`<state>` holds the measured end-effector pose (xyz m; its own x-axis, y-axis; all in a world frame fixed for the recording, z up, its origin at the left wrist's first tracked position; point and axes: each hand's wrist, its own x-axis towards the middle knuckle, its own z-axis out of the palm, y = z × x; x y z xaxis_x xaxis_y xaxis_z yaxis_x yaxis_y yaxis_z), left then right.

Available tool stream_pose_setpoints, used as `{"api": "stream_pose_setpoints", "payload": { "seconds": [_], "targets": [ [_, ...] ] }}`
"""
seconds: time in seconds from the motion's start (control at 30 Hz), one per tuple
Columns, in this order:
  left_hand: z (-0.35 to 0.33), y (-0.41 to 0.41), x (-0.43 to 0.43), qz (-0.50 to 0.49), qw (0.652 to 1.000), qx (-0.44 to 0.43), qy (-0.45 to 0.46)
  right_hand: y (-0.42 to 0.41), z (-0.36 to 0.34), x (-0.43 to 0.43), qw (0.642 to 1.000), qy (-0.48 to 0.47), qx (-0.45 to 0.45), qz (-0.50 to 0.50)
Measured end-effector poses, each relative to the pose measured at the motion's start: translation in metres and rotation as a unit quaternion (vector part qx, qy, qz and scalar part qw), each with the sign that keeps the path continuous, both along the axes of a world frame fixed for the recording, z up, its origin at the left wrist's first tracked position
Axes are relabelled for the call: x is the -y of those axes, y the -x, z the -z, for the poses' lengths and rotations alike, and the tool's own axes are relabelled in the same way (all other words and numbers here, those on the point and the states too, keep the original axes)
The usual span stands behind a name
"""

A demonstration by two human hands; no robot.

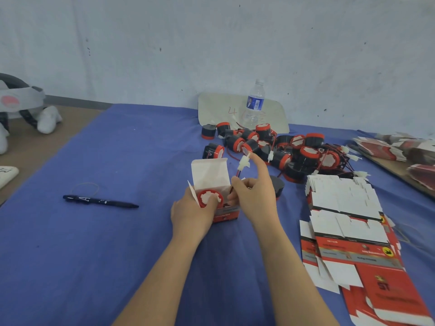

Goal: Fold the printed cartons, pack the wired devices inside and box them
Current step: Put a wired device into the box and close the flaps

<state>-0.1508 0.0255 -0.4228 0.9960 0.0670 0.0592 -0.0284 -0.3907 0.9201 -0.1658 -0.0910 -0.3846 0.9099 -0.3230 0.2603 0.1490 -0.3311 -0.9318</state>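
A small red printed carton [224, 214] stands open on the blue cloth, its white lid flap [209, 172] upright. A red-and-black wired device [209, 198] sits inside it. My left hand [191, 211] grips the carton's left side, thumb on the device's top. My right hand [253, 194] pinches the device's red and black wire at the carton's right edge; its forefinger points up beside the white connector [243, 164]. A pile of wired devices [277, 151] lies behind. Flat printed cartons [348, 234] are stacked on the right.
A black pen [101, 201] and a rubber band [85, 188] lie on the left of the cloth. A water bottle [254, 103] stands on a pale board [219, 109] by the wall. More flat cartons [400, 149] lie far right. A headset [21, 102] rests far left.
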Motion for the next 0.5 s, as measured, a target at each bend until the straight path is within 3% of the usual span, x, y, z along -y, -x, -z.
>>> {"api": "stream_pose_setpoints", "payload": {
  "seconds": [0.23,0.4,0.5],
  "targets": [
    [0.0,0.001,-0.001,-0.009,1.0,-0.003,-0.002,-0.006,-0.003,0.003,0.991,-0.126,0.016,0.039],
    [0.0,0.0,0.0,-0.01,1.0,-0.003,-0.013,-0.01,0.004,0.003,0.991,-0.102,0.051,0.077],
    [-0.001,0.001,-0.001,-0.012,1.0,-0.002,-0.012,-0.008,0.009,0.003,0.995,0.022,0.033,0.09]
  ]
}}
